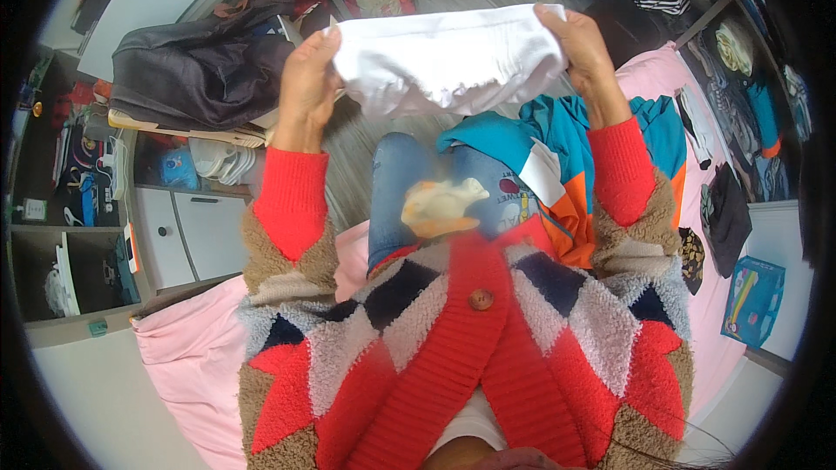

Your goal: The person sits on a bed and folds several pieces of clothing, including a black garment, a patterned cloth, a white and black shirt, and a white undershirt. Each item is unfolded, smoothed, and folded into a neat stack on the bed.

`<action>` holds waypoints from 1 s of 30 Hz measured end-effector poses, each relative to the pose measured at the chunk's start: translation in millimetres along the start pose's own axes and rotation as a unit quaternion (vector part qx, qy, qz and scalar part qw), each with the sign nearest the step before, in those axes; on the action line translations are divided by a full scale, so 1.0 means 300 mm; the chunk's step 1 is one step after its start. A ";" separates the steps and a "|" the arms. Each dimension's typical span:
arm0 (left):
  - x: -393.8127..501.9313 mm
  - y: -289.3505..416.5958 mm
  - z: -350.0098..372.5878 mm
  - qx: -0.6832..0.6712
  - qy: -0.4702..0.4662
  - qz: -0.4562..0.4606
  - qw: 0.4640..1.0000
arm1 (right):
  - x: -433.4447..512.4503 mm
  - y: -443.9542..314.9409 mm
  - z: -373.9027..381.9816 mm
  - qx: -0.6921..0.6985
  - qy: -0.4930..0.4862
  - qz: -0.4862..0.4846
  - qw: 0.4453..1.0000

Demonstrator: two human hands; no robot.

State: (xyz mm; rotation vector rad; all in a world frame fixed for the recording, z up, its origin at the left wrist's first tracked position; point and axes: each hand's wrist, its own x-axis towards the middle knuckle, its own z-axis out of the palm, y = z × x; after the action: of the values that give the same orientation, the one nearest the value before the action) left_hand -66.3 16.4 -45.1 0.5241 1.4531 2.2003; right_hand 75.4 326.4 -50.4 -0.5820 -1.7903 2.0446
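Note:
A white piece of cloth with a gathered lower edge (450, 59) is stretched sideways in front of me, above my knees. Its left end is pinched in my left hand (308, 81), thumb on top. At the other end my right hand (583, 46) grips the upper corner the same way. Below the cloth, on my jeans (395, 170), lies a small cream and orange item (441, 205), too blurred to name. A teal, orange and white garment (568, 143) spreads from my right knee onto the bed, partly behind my right forearm.
I sit on a bed with a pink sheet (189, 346). Dark small garments (728, 219) and a teal box (752, 300) lie to the right. A black jacket (202, 72) drapes over furniture at the left, near white drawers (212, 228). Open shelves of clothes (731, 104) stand at right.

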 end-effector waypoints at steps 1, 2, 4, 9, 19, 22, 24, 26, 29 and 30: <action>-0.008 -0.012 0.030 0.021 0.018 -0.015 1.000 | -0.010 0.012 0.028 0.007 -0.014 -0.017 1.000; -0.019 -0.018 0.057 0.053 -0.015 -0.024 0.998 | -0.027 0.023 0.058 -0.026 -0.015 -0.049 0.998; -0.049 -0.040 0.125 0.092 -0.050 -0.045 0.994 | -0.070 0.047 0.133 -0.057 -0.031 -0.100 0.993; -0.113 -0.103 0.269 0.091 -0.097 -0.067 0.989 | -0.200 0.084 0.288 -0.237 -0.037 -0.239 0.941; -0.156 -0.091 0.311 0.147 -0.080 -0.044 0.985 | -0.298 0.047 0.298 -0.317 -0.004 -0.383 0.868; -0.181 -0.082 0.320 0.091 -0.110 -0.011 0.990 | -0.303 0.065 0.302 -0.318 0.006 -0.442 0.839; -0.185 -0.067 0.309 0.151 -0.126 -0.006 0.981 | -0.295 0.076 0.285 -0.238 -0.036 -0.322 0.916; -0.177 -0.047 0.276 0.215 -0.128 0.072 0.966 | -0.278 0.079 0.256 -0.183 -0.042 -0.212 0.959; -0.128 -0.017 0.184 0.329 -0.024 0.221 0.918 | -0.250 0.065 0.205 0.015 -0.078 -0.173 0.982; -0.110 -0.013 0.150 0.329 -0.031 0.191 0.924 | -0.243 0.053 0.186 0.026 -0.098 -0.173 0.980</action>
State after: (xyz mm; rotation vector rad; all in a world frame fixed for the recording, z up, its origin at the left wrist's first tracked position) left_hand -14.0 33.2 -34.3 1.1714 2.2058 1.8773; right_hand 108.2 239.3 -54.7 -0.0455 -1.7884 1.9514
